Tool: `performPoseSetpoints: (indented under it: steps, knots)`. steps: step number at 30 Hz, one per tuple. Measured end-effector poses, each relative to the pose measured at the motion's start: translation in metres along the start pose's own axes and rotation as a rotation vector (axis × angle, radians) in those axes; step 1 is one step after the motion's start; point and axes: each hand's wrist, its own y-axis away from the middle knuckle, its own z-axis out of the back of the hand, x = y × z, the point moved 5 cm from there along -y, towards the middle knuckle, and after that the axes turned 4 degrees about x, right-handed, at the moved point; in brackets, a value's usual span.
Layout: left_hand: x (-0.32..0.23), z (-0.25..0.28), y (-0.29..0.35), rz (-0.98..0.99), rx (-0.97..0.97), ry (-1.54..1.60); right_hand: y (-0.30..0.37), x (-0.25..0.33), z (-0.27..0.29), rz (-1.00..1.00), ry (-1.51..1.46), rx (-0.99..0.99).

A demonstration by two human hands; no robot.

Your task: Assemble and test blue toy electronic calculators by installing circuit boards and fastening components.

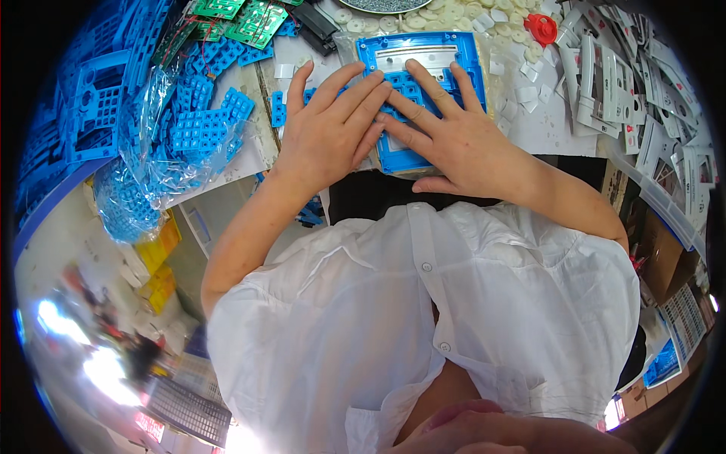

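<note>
A blue calculator-like casing (472, 54) lies on the worktable in front of me, its silvery window strip (446, 57) at the far end. Inside it sits a blue rubber-looking keypad (404, 82), partly covered by my fingers. My left hand (321, 132) rests over the casing's left side with fingers stretched out. From the right, my right hand (469, 144) lies across the casing, fingers spread and its thumb near the close edge. The fingertips of both hands meet over the keypad. Another blue keypad (278, 110) shows beside my left hand.
Blue keypads (200, 130) spill from a clear plastic bag (140, 174) on the left, near a bin of blue casings (98, 98). Green circuit boards (257, 24) lie far left. White discs (454, 13), a red piece (541, 29) and piled white-grey panels (605, 83) stand right.
</note>
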Motion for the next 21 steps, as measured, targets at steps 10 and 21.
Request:
performPoseSetpoints:
  steps: [10, 21]
  knots:
    - [0.004, -0.005, 0.002, -0.032, -0.033, 0.015, 0.000, -0.006, 0.004, 0.050, 0.012, 0.006]
    - [0.002, -0.006, 0.010, -0.068, -0.056, 0.083, 0.024, -0.023, 0.027, -0.021, -0.020, -0.261]
